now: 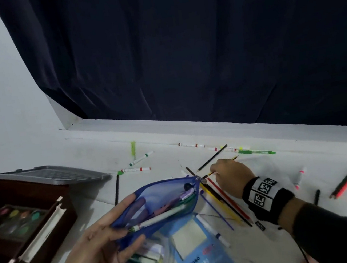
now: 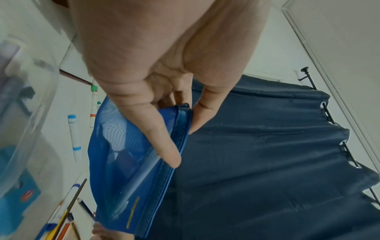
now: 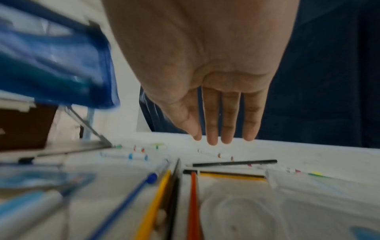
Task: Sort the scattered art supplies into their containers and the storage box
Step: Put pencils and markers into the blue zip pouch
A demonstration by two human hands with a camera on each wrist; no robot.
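White tabletop (image 1: 285, 182) runs under a dark navy curtain (image 1: 180, 53) at its far edge, with white wall at the far-left corner. Left hand (image 1: 98, 240) grips the open blue mesh pouch (image 1: 162, 201) above the near edge. Right hand (image 1: 231, 174), fingers (image 3: 230, 116) straight and holding nothing, hovers over scattered pencils (image 1: 223, 199) mid-tabletop. A brown storage box (image 1: 25, 217) sits at the left edge.

right hand (image 1: 231, 174) side has a black wrist strap (image 1: 265, 198) with a white band of blocky black square markers, a black long sleeve (image 1: 340, 233) behind it, maybe a thin black cord dangling underneath, while the left hand (image 1: 101, 240) looks bare, nothing worn.
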